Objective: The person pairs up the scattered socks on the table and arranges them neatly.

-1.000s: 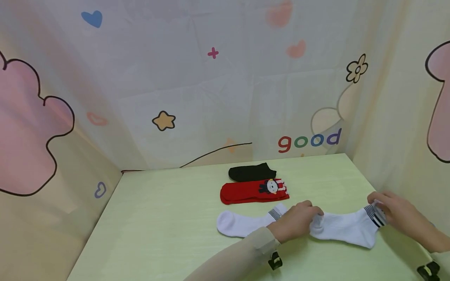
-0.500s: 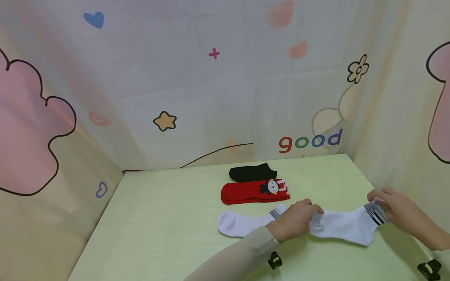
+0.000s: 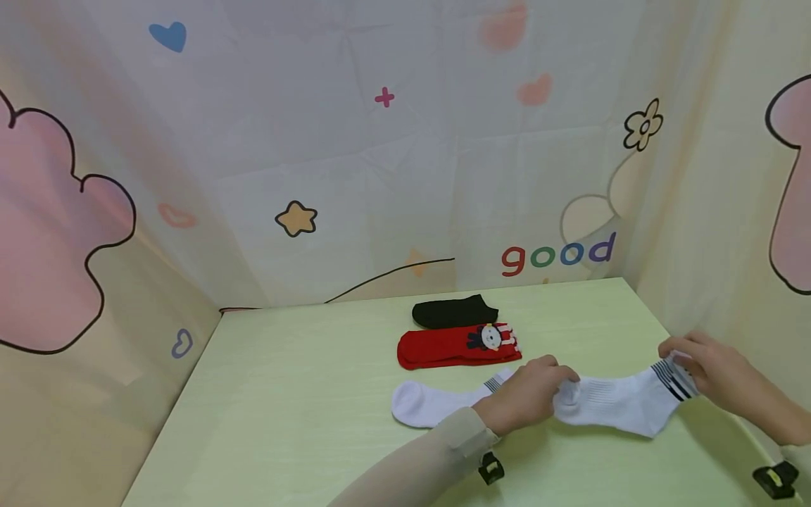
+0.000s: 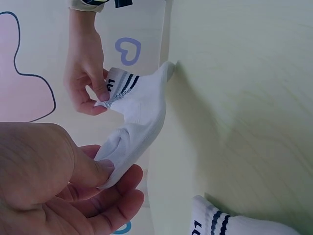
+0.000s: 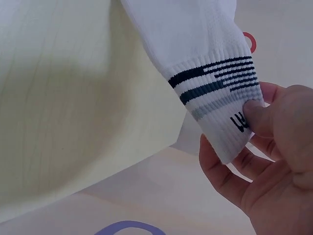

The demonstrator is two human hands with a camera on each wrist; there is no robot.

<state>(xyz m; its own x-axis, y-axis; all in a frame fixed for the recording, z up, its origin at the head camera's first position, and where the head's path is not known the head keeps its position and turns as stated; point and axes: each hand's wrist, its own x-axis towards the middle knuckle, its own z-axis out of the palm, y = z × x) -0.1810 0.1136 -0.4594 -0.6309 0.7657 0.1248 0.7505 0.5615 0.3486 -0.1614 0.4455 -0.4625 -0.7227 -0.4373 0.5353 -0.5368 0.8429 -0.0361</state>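
A white sock (image 3: 614, 403) with dark stripes at its cuff is stretched between both hands at the right of the table. My left hand (image 3: 529, 394) pinches the toe end between thumb and fingers, as the left wrist view shows of the sock (image 4: 142, 110). At the other end my right hand (image 3: 719, 373) pinches the striped cuff (image 5: 220, 98). A second white sock (image 3: 431, 403) lies flat to the left, its cuff partly hidden behind the left hand. Beyond it rest a red sock (image 3: 437, 348) with a cartoon figure and a black sock (image 3: 453, 313).
The pale green table (image 3: 285, 408) extends to the left of the socks. A printed curtain (image 3: 355, 155) stands behind the table and along both sides. The table's right edge runs beneath the right forearm.
Both hands have shifted slightly up and leftward, and the held sock's heel has risen and moved left with them. The lying socks stay where they were.
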